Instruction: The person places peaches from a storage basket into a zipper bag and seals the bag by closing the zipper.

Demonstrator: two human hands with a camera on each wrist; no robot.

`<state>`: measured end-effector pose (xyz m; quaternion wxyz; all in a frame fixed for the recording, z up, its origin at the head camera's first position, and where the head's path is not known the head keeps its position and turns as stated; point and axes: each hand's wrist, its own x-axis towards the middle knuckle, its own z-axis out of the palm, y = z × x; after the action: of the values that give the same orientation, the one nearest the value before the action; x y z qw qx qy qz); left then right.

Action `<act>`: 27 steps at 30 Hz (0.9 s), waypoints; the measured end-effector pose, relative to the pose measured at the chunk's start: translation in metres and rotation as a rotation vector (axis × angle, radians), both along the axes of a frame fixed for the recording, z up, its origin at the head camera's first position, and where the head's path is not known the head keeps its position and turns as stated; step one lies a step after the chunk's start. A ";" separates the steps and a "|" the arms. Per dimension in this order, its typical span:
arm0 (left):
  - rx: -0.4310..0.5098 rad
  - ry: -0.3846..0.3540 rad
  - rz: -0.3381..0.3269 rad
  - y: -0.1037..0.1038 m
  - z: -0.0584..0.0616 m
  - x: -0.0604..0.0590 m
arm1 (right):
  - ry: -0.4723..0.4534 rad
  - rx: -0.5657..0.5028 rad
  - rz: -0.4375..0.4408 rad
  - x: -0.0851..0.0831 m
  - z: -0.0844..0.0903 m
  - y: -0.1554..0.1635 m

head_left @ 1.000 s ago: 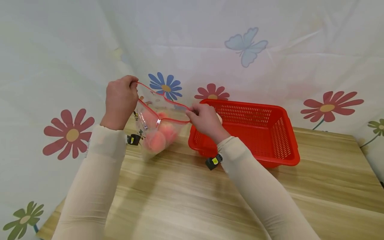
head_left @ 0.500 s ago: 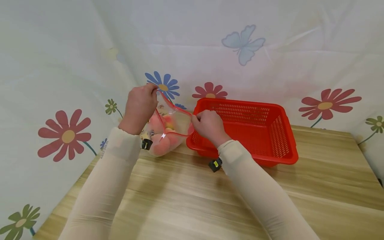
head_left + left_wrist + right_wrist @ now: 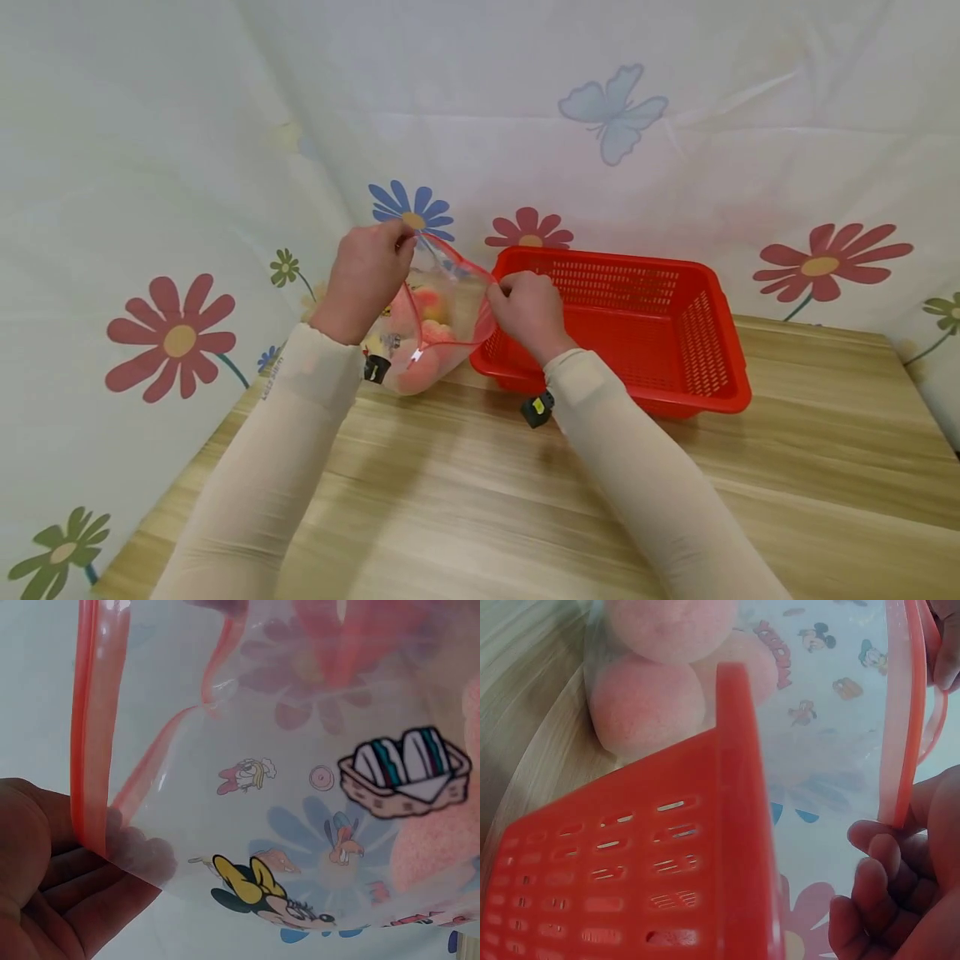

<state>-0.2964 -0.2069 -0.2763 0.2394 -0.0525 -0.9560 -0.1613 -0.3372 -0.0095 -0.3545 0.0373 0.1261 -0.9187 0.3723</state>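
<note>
From the head view, the left hand [image 3: 365,275] and the right hand [image 3: 527,310] each pinched the red top edge of a clear plastic bag [image 3: 438,321]. The bag stood on the wooden table [image 3: 480,500], just beside a red basket [image 3: 660,333] full of little holes. The left wrist view showed cartoon pictures printed on the thin, shiny bag. The right wrist view showed round, fuzzy pink fruit [image 3: 649,705] at the bottom of the bag, close to the basket's rim.

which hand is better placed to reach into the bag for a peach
Right, probably. The right hand pinches the bag rim beside the basket; the left hand grips the far rim and can steady it.
</note>
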 end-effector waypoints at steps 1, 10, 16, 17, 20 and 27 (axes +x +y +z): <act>-0.001 0.006 -0.004 0.000 0.000 0.000 | 0.002 0.000 -0.010 -0.001 0.000 0.000; 0.041 0.120 0.091 -0.015 0.002 0.002 | 0.025 -0.004 -0.001 -0.010 0.011 -0.015; 0.113 0.169 0.221 -0.036 0.005 0.003 | 0.122 -0.026 0.037 -0.015 0.022 -0.043; 0.119 0.172 0.231 -0.037 0.006 0.004 | 0.124 -0.040 0.039 -0.017 0.022 -0.045; 0.126 0.157 0.212 -0.034 0.004 0.004 | 0.091 -0.060 0.034 -0.022 0.016 -0.044; 0.074 0.068 0.073 -0.010 -0.005 -0.004 | -0.007 -0.072 0.064 -0.026 -0.001 -0.027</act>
<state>-0.3000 -0.2173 -0.2815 0.2792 -0.0140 -0.9420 -0.1860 -0.3633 -0.0366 -0.3550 0.0267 0.1531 -0.9004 0.4064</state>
